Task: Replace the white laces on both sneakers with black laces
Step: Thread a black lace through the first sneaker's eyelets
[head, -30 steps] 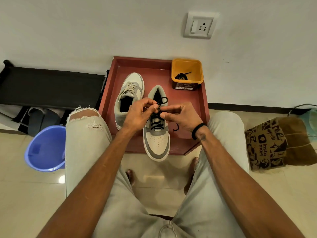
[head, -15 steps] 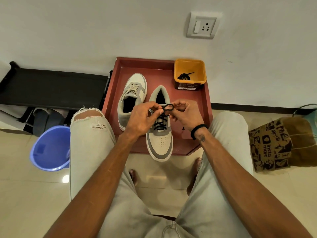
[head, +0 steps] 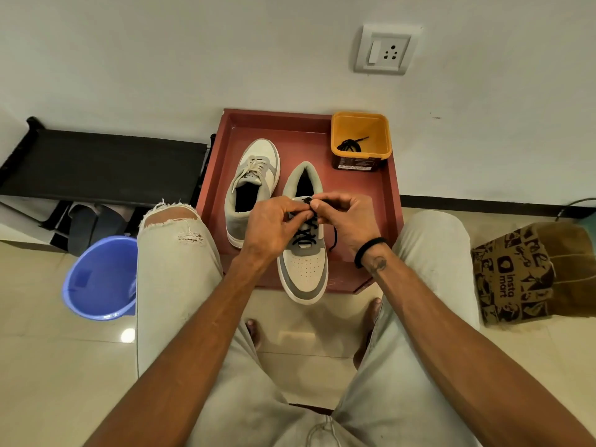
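**Black lace nearly tied on first sneaker**

Both hands have drawn closer together over the last half second, and the open loop of black lace that stood between them is now pulled small and mostly hidden under the fingertips. The left hand [head: 274, 225] and right hand [head: 346, 221] meet above the tongue of the near sneaker [head: 303, 253], whose toe overhangs the front edge of the red tray [head: 383, 191]. The fingers of both hands are curled and pressed together, each pinching the black lace [head: 304, 235] at the top eyelets; how the knot itself sits cannot be made out. One loose end [head: 333, 240] hangs down the sneaker's right side, just under the right hand's palm.

The sneaker's long axis runs from the person toward the wall, heel end away, so the lace crossings lie directly below and toward the person from the fingertips. The two hands are about equally near the knot, one on each side, so any tightening pull would go outward, left and right, across that axis.

The second sneaker [head: 253, 188] lies just to the left on the tray, toe toward the wall, white laces [head: 251, 171] in place. A spare black lace [head: 350, 145] lies coiled in the yellow tub [head: 361, 130] at the tray's far right corner, well apart from either hand. Judged from this, roughly half the job remains.
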{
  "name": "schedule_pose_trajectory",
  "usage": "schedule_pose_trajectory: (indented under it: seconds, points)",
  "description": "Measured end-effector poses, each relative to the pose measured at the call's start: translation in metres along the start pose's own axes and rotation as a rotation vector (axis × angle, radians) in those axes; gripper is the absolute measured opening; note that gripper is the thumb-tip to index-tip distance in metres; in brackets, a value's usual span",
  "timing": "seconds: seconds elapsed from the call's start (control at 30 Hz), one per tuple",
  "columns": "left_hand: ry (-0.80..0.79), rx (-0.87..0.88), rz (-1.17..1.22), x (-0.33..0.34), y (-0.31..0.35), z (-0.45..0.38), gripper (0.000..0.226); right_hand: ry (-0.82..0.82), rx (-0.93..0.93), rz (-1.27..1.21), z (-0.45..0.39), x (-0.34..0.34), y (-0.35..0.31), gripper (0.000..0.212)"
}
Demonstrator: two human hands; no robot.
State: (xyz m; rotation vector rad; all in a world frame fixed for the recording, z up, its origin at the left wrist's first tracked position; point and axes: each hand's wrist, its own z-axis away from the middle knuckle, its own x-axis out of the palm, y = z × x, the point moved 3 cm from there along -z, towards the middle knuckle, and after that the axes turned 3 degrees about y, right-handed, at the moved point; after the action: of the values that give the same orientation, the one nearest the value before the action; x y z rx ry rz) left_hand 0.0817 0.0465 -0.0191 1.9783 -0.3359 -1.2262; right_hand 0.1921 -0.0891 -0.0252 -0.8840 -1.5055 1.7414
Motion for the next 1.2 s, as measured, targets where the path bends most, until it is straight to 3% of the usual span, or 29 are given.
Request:
schedule_pose_trajectory:
  seconds: [0.17,0.23,0.33,0.43,0.6,0.77,0.97,1.2]
  points:
    - [-0.056,-0.129,0.199,-0.002,-0.008,-0.003,0.023,-0.109,-0.016,-0.077,0.001,-0.001,-0.008,0.018]
    - [-0.068,-0.151,0.250,-0.003,-0.012,-0.005,0.023,-0.203,-0.095,0.060,0.001,-0.003,-0.012,0.018]
    - [-0.036,-0.163,0.312,-0.005,-0.015,-0.005,0.020,-0.254,-0.271,0.459,0.002,-0.003,-0.010,0.016]
    - [-0.033,-0.178,0.363,-0.004,-0.013,-0.005,0.020,-0.178,-0.386,0.656,0.006,0.001,-0.009,0.015]
    - [-0.046,-0.235,0.460,-0.004,-0.012,-0.006,0.018,0.076,-0.519,0.767,0.012,0.014,-0.013,0.008]
    - [-0.045,-0.294,0.474,-0.001,-0.016,-0.005,0.022,0.224,-0.598,0.803,0.020,0.023,-0.017,0.007]
    - [-0.104,-0.330,0.501,0.001,-0.014,-0.006,0.025,0.219,-0.556,0.746,0.021,0.018,-0.019,0.016]
    - [0.040,-0.361,0.474,-0.007,-0.015,-0.007,0.013,0.156,-0.415,0.674,0.017,0.007,-0.021,0.020]
